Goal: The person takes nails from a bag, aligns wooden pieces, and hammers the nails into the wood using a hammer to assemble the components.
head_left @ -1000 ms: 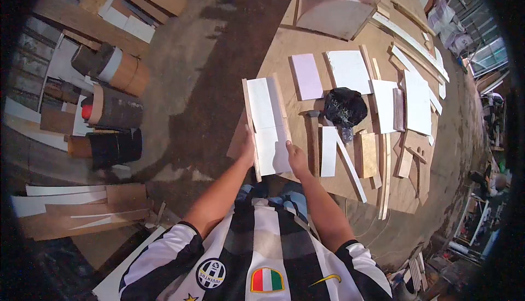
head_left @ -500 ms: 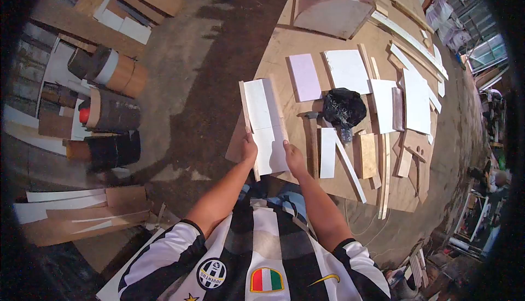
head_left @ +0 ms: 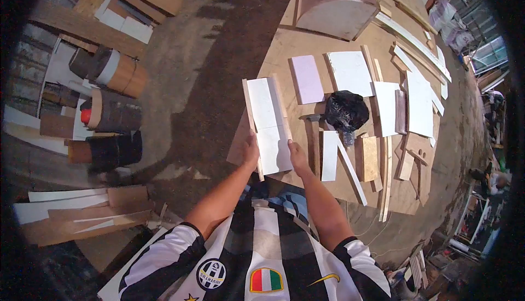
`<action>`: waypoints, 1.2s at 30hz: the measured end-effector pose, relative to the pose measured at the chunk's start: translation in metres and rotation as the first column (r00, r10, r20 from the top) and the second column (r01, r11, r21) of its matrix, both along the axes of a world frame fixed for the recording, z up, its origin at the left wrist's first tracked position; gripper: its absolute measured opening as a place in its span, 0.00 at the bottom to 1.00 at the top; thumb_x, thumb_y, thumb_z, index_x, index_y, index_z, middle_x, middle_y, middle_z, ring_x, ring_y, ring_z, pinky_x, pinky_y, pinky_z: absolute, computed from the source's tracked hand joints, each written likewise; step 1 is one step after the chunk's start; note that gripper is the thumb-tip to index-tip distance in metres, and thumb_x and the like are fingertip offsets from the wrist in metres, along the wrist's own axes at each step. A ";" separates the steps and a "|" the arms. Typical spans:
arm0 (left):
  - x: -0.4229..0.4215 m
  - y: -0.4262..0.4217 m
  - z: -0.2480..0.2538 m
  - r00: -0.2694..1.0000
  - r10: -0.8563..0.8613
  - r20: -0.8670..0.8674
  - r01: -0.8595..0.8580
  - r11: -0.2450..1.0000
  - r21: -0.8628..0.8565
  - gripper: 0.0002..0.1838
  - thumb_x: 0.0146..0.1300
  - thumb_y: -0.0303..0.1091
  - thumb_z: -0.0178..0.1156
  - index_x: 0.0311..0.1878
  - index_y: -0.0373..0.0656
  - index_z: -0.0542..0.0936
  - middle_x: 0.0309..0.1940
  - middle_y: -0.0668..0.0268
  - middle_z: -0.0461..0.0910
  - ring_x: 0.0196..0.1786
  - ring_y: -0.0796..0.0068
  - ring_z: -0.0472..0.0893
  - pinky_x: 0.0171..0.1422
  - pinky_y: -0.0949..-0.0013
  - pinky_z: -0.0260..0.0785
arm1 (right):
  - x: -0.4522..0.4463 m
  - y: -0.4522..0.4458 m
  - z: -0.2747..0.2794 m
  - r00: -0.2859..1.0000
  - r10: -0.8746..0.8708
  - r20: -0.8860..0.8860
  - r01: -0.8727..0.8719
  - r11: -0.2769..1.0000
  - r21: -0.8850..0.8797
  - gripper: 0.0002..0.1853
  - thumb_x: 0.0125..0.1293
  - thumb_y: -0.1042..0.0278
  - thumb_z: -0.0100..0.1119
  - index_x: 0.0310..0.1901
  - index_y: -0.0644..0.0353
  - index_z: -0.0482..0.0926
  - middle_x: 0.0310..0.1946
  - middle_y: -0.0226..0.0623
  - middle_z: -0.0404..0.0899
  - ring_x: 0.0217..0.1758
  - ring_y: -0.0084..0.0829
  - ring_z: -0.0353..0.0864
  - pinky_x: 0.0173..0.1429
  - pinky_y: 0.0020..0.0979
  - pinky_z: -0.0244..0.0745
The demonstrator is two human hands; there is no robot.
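A long white panel (head_left: 269,120) with raised wooden side strips, like a shallow trough, lies lengthwise in front of me at the near left of the table. A seam crosses its white face. My left hand (head_left: 251,151) is closed round the left strip near its lower end. On the opposite side, my right hand (head_left: 298,157) grips the right strip, thumb on top. The fingers beneath are hidden. To the right of my right hand lie a hammer (head_left: 314,137), a narrow white board (head_left: 329,156) and a black plastic bag (head_left: 346,110).
The plywood table (head_left: 290,41) carries a pink board (head_left: 307,79), white panels (head_left: 350,73), a wooden block (head_left: 370,152), several strips and a curved-top box (head_left: 339,5). Rolls of sheet material (head_left: 117,109) and stacked boards (head_left: 93,213) stand on the left.
The trough-like panel and both hands have shifted slightly right and down in view. The table's contents show a similar small shift. Both hands keep their hold.
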State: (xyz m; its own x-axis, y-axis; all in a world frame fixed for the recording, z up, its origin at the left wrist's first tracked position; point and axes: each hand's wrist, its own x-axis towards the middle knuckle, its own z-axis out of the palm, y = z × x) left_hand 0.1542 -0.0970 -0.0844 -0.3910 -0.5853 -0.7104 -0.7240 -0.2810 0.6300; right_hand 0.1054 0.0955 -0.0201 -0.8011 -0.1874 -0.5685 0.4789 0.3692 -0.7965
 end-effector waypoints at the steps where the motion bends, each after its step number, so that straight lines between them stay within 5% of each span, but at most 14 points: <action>1: -0.001 0.005 0.044 0.997 -0.044 -0.069 0.045 0.999 0.011 0.45 0.76 0.71 0.41 0.66 0.32 0.76 0.61 0.45 0.81 0.66 0.48 0.79 0.69 0.53 0.69 | -0.002 0.001 0.000 1.000 0.008 0.019 -0.008 1.000 0.001 0.32 0.80 0.39 0.47 0.54 0.68 0.82 0.46 0.43 0.82 0.51 0.33 0.77 0.59 0.35 0.71; 5: 0.002 0.010 0.072 0.951 -0.124 -0.283 0.126 0.992 -0.013 0.44 0.75 0.71 0.44 0.69 0.35 0.73 0.63 0.46 0.80 0.67 0.50 0.78 0.67 0.55 0.70 | -0.002 0.004 -0.005 0.999 0.039 0.010 -0.039 0.999 -0.002 0.31 0.80 0.40 0.47 0.54 0.67 0.82 0.45 0.42 0.82 0.50 0.33 0.77 0.59 0.35 0.71; 8: 0.006 0.007 0.048 0.988 -0.132 -0.077 0.133 0.991 -0.002 0.44 0.75 0.71 0.44 0.72 0.38 0.71 0.65 0.46 0.79 0.68 0.50 0.78 0.68 0.54 0.69 | 0.001 0.004 -0.014 1.000 -0.029 -0.012 0.028 0.997 -0.068 0.31 0.78 0.36 0.51 0.45 0.64 0.81 0.34 0.36 0.77 0.40 0.29 0.74 0.49 0.35 0.72; 14: 0.004 0.005 0.037 0.981 -0.189 -0.055 0.190 0.982 0.020 0.43 0.76 0.71 0.41 0.75 0.40 0.68 0.67 0.48 0.77 0.71 0.50 0.75 0.72 0.53 0.66 | 0.001 0.005 -0.024 0.999 -0.031 -0.033 0.027 0.993 -0.112 0.29 0.78 0.37 0.53 0.41 0.62 0.81 0.31 0.32 0.75 0.38 0.27 0.73 0.46 0.34 0.72; 17: 0.008 0.006 -0.013 0.975 -0.163 -0.151 0.158 0.986 -0.043 0.41 0.77 0.69 0.40 0.74 0.40 0.70 0.68 0.49 0.77 0.71 0.50 0.75 0.73 0.54 0.65 | 0.001 0.004 -0.012 0.999 -0.045 -0.021 0.043 0.996 -0.084 0.29 0.78 0.38 0.53 0.41 0.63 0.80 0.31 0.32 0.75 0.38 0.27 0.72 0.46 0.34 0.72; 23: 0.004 0.007 -0.014 0.977 -0.137 -0.164 0.126 0.989 -0.075 0.39 0.79 0.66 0.41 0.70 0.38 0.73 0.66 0.47 0.78 0.71 0.49 0.75 0.73 0.54 0.66 | 0.000 0.002 0.000 1.000 -0.007 -0.012 0.007 1.000 0.017 0.27 0.76 0.43 0.58 0.47 0.66 0.82 0.36 0.37 0.81 0.41 0.29 0.77 0.50 0.35 0.74; 26: -0.003 0.012 0.022 0.989 -0.112 -0.093 0.105 0.991 -0.082 0.39 0.79 0.65 0.41 0.69 0.37 0.75 0.65 0.46 0.79 0.70 0.47 0.76 0.72 0.53 0.66 | 0.000 0.003 0.011 0.997 0.040 -0.069 -0.038 0.999 0.029 0.26 0.70 0.46 0.66 0.49 0.66 0.82 0.40 0.42 0.85 0.43 0.33 0.83 0.49 0.38 0.77; 29: -0.006 0.010 0.006 0.989 -0.133 -0.070 0.124 0.985 -0.123 0.39 0.79 0.65 0.41 0.68 0.37 0.76 0.64 0.44 0.79 0.69 0.45 0.76 0.72 0.51 0.67 | -0.005 0.005 0.027 0.987 0.032 -0.159 -0.026 0.999 0.038 0.26 0.63 0.50 0.73 0.49 0.67 0.81 0.42 0.49 0.87 0.45 0.41 0.87 0.50 0.42 0.79; 31: -0.009 0.012 0.024 0.985 -0.165 -0.055 0.158 0.980 -0.120 0.39 0.79 0.65 0.41 0.68 0.36 0.76 0.65 0.44 0.78 0.70 0.44 0.76 0.73 0.51 0.66 | -0.016 0.008 0.036 0.955 0.156 -0.254 -0.087 0.961 0.263 0.28 0.60 0.51 0.75 0.51 0.66 0.80 0.40 0.54 0.86 0.44 0.49 0.88 0.49 0.45 0.80; 36: -0.011 0.006 0.018 0.946 -0.315 -0.076 0.286 0.923 -0.258 0.41 0.77 0.66 0.43 0.70 0.35 0.74 0.62 0.44 0.80 0.68 0.41 0.76 0.73 0.52 0.66 | -0.054 0.007 0.086 0.880 0.345 -0.326 -0.160 0.862 0.481 0.30 0.58 0.50 0.75 0.56 0.60 0.77 0.40 0.54 0.87 0.45 0.57 0.86 0.47 0.52 0.80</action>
